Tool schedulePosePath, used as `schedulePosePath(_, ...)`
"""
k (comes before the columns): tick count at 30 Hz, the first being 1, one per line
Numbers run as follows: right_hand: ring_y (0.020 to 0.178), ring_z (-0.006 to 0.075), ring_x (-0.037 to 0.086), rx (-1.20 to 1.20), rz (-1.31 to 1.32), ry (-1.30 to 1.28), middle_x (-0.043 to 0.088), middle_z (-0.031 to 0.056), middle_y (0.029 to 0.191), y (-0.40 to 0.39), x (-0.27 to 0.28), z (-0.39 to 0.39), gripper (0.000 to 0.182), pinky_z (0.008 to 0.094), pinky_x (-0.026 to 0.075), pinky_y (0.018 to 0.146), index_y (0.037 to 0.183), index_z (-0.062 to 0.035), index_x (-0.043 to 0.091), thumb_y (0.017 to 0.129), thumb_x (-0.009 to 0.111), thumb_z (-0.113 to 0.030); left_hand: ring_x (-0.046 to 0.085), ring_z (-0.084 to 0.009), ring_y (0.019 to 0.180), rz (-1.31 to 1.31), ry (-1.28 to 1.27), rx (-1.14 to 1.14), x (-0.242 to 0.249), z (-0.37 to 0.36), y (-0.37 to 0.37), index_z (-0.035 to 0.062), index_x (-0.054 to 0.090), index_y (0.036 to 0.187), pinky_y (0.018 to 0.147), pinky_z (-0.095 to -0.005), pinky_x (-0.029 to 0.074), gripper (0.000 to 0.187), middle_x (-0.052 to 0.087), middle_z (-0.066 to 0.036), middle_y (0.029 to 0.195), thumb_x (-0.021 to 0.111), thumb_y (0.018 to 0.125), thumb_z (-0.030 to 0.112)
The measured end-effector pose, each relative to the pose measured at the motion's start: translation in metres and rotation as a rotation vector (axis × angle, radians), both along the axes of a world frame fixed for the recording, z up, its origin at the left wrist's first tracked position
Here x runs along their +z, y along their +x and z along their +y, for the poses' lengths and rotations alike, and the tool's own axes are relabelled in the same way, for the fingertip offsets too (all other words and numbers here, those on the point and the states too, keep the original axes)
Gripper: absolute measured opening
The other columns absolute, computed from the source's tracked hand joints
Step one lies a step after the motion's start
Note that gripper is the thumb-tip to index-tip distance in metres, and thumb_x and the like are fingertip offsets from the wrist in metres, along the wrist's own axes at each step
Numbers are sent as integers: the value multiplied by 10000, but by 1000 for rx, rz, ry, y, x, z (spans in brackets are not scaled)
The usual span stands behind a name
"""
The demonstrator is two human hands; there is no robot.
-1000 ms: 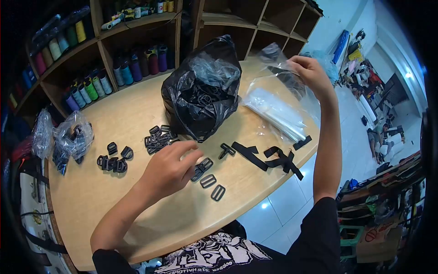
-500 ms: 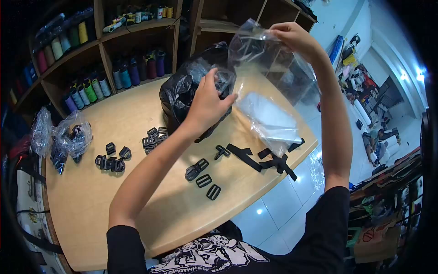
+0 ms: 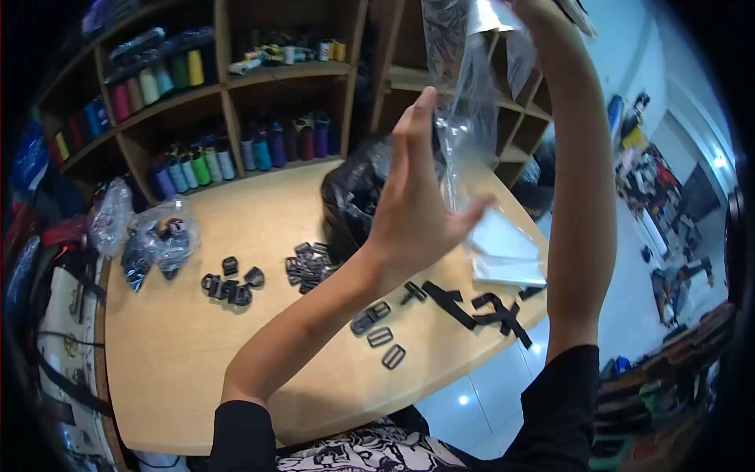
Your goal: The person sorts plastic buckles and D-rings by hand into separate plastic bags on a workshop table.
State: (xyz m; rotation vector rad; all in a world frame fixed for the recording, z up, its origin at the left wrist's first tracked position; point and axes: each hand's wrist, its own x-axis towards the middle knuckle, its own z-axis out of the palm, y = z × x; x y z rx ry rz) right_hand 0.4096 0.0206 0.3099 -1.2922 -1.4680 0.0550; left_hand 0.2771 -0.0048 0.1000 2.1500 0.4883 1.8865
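Note:
My right hand [image 3: 543, 17], raised at the top edge of the view, grips a clear plastic bag [image 3: 476, 79] that hangs down in folds; its fingertips are partly out of frame. My left hand [image 3: 413, 193] is open beside the bag, thumb spread and fingers stretched upward, holding nothing. Behind the left hand stands a black plastic bag [image 3: 342, 197] with its mouth open, partly hidden. A stack of clear plastic bags [image 3: 507, 248] lies on the table to the right of the left hand.
On the wooden table [image 3: 173, 362] lie black buckles [image 3: 228, 289], strap sliders [image 3: 381, 337] and black webbing strips [image 3: 450, 303]. Bagged parts [image 3: 165, 236] rest at the left. Shelves [image 3: 228, 126] with thread spools [image 3: 208, 165] stand behind; a tiled floor [image 3: 464, 401] borders the right edge.
My right hand has lifted the clear bag upward, stretching it into a narrow hanging shape. My left hand has moved right and up, its fingers extending. The camera view has shifted.

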Motion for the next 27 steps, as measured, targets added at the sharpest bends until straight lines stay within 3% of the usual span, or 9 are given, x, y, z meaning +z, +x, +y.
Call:
schedulePosePath(2, 574, 131, 496, -67, -150, -40, 552, 28, 686, -35, -4, -9, 374, 282, 404, 511, 886, 44, 659, 978, 540, -298, 620, -213, 1059, -231, -237, -114, 14, 1, -21, 10, 382, 1396, 880, -283, 507, 553, 601, -170, 1185, 615, 897, 68)
schedulePosePath(4, 591, 99, 510, 708, 120, -18, 558, 16, 691, -50, -13, 2, 365, 245, 414, 516, 865, 28, 669, 959, 583, -314, 638, -151, 992, -244, -255, -53, 13, 17, -51, -20, 540, 1245, 870, -234, 505, 329, 658, -118, 1066, 525, 917, -32)
schedulePosePath(7, 682, 85, 581, 797, 231, -45, 613, 14, 776, -91, -19, 9, 264, 238, 478, 598, 941, 33, 655, 936, 616, -229, 642, -98, 952, -305, -246, 121, 16, 12, -100, -19, 648, 1099, 862, -214, 493, 203, 693, -79, 1022, 546, 924, -36)
schedulePosePath(10, 877, 141, 681, 1086, 276, 33, 674, 73, 1012, -128, -22, 30, 218, 287, 579, 795, 1066, 58, 607, 917, 631, -100, 637, -57, 854, -180, -181, 502, 14, -1, -153, 34, 705, 1042, 759, -201, 488, 155, 722, -29, 939, 640, 901, 38)
schedulePosePath(12, 606, 78, 534, 1039, 255, 74, 585, 17, 703, -169, -22, 8, 334, 230, 419, 513, 863, 46, 662, 932, 631, -279, 674, -91, 703, -173, 0, 731, 15, -15, -186, 112, 725, 1005, 608, -253, 496, 160, 721, -76, 787, 684, 855, 75)
schedulePosePath(20, 685, 164, 613, 1489, 635, -312, 643, 86, 834, -271, -47, -17, 310, 284, 500, 565, 999, 45, 627, 981, 551, -254, 647, -165, 904, -425, 72, 920, -1, -114, -297, 31, 584, 1046, 732, -282, 477, 153, 670, -69, 1053, 619, 903, 74)
schedulePosePath(22, 741, 184, 622, 1639, 815, -349, 645, 74, 862, -288, -54, -12, 307, 308, 527, 653, 998, 22, 623, 997, 519, -267, 580, -163, 1066, -66, 136, 1174, 0, -141, -315, -15, 492, 1212, 904, -268, 433, 373, 620, -122, 1157, 655, 906, 122)
schedulePosePath(25, 862, 159, 684, 1541, 1073, -213, 671, 68, 991, -295, -66, 9, 181, 246, 584, 734, 1086, 7, 592, 944, 598, -105, 643, -230, 971, 141, -6, 1227, -44, -156, -337, -8, 604, 1136, 850, -314, 482, 329, 671, -119, 1040, 707, 859, 134)
schedulePosePath(27, 940, 178, 670, 2158, 858, -468, 659, 107, 1054, -288, -83, 72, 262, 291, 583, 812, 1184, 15, 560, 979, 532, -147, 683, -225, 897, 37, -286, 1176, -70, -170, -337, -15, 679, 1010, 781, -320, 523, 189, 704, -108, 959, 681, 876, 118)
